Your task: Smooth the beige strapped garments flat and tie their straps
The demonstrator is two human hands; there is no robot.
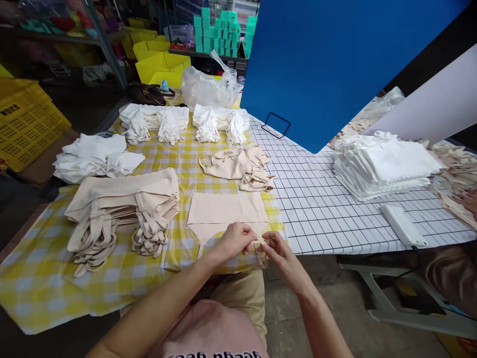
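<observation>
A beige camisole (227,208) lies flat on the yellow checked cloth in front of me, its thin straps towards me. My left hand (237,237) is closed in a pinch at its right strap. Fingers of my right hand (278,248) pinch the same strap from the other side, a short way to the right. Between my fingertips a small pale piece shows on the strap, too small to name. To the left sits a stack of folded beige camisoles (126,194) with straps hanging down. Behind the flat one, a crumpled beige camisole (234,163) lies loosely.
White camisole stacks (154,117) stand at the back, below a clear plastic bag (210,87). A large blue board (313,64) rises at the back right. On the grid cloth are a white garment pile (383,161) and a white device (403,226). Another person's hand (467,201) is far right.
</observation>
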